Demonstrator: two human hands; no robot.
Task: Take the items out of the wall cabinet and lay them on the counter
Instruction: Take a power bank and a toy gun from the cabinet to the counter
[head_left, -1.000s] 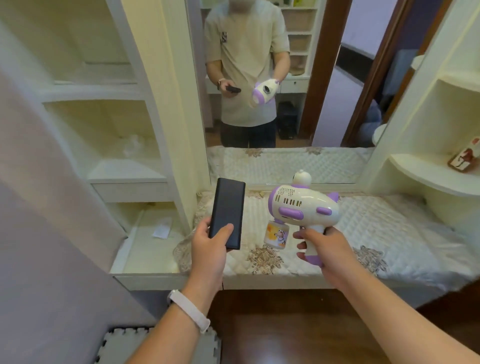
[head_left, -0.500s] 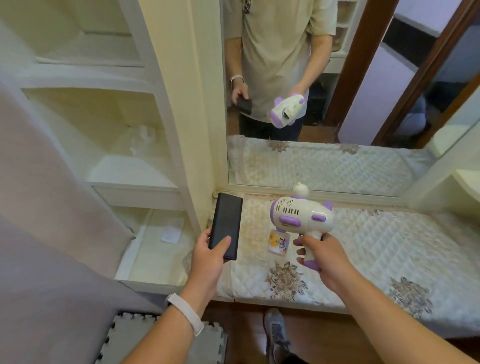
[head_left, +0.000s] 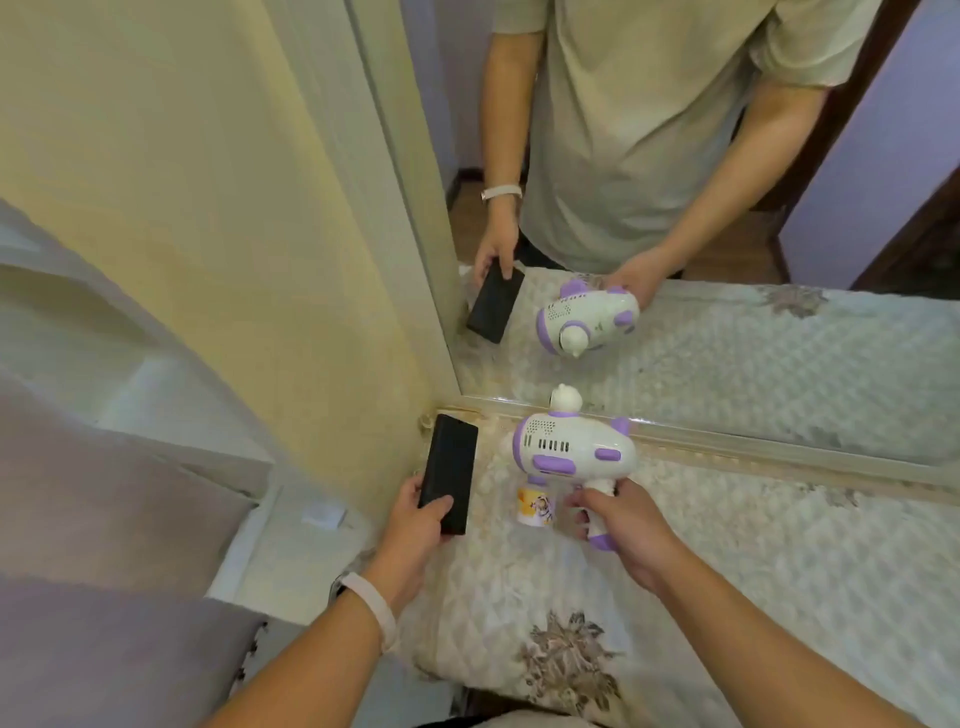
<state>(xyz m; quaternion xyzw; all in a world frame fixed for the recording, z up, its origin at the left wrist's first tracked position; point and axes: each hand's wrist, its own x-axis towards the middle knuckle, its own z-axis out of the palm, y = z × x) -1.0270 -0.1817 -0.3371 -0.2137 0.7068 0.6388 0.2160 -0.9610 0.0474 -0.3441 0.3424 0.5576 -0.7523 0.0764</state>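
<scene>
My right hand (head_left: 618, 530) grips the handle of a white and purple toy bubble gun (head_left: 574, 447) with a small bear on top and a little picture bottle (head_left: 535, 506) under its barrel. It hovers just above the quilted counter cover (head_left: 753, 561), close to the mirror. My left hand (head_left: 415, 525) holds a black phone (head_left: 449, 470) upright by its lower end, near the counter's left corner beside the cream side panel (head_left: 208, 260). Whether the toy touches the cover is unclear.
A large mirror (head_left: 727, 338) stands behind the counter and reflects me, the phone and the toy. To the left are white cabinet shelves (head_left: 171, 400) and a lower ledge with a small white scrap (head_left: 324, 514). A purple-grey panel (head_left: 104, 519) fills the left foreground.
The view has tipped down and drawn closer to the counter. Both hands, with phone and toy, have moved forward and down toward the mirror's base.
</scene>
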